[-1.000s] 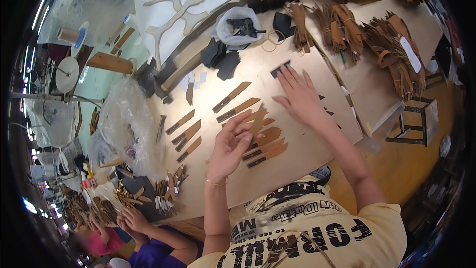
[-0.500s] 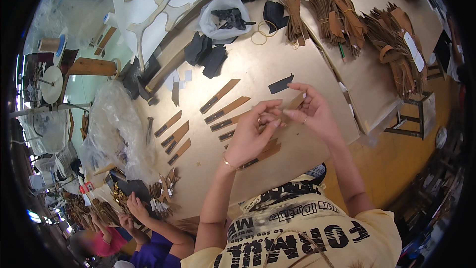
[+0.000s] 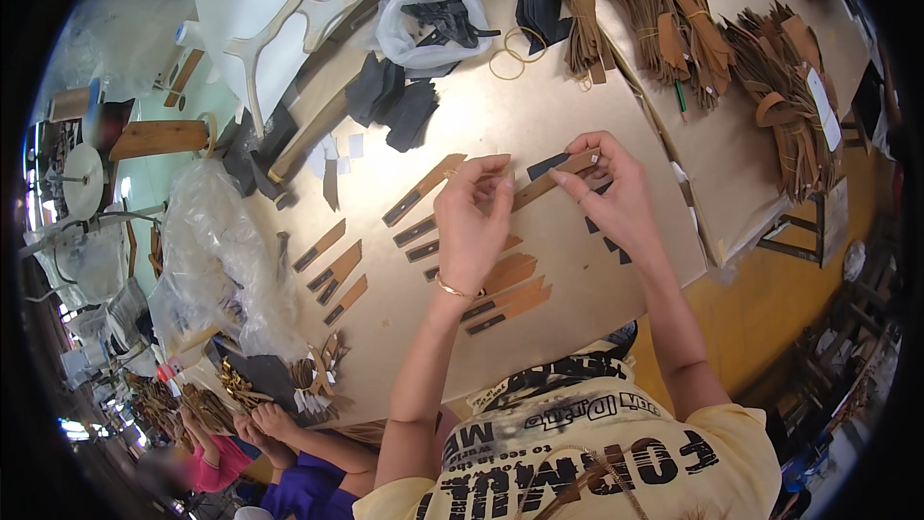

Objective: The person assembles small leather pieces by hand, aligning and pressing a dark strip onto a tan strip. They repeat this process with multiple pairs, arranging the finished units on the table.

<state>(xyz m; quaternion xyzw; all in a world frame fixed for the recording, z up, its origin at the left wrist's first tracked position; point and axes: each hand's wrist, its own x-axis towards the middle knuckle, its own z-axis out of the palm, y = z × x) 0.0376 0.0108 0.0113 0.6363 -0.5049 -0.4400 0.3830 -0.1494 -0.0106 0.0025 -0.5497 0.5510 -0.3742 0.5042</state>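
My right hand (image 3: pixel 618 195) pinches a brown leather strip (image 3: pixel 544 191) near its upper right end, where a small pale mark shows. The strip slants down toward my left hand (image 3: pixel 474 217), whose fingers are curled toward the thumb; what sits between them is hidden. Beneath and left of that hand, brown strips with black end patches (image 3: pixel 416 200) lie in slanting rows. A shorter group of similar strips (image 3: pixel 335 270) lies farther left. Black rectangular patches (image 3: pixel 547 166) lie behind and beside my right hand, partly covered by it.
Black pieces (image 3: pixel 390 101) and a plastic bag of black parts (image 3: pixel 433 27) lie at the far side. Bundled brown strips (image 3: pixel 674 34) fill the far right. Crumpled clear plastic (image 3: pixel 226 250) lies left. Co-workers' hands (image 3: pixel 269 424) work at lower left.
My hands have moved apart, uncovering the strip between them. The left hand has shifted slightly left and up. More black patches now show beside my right hand.
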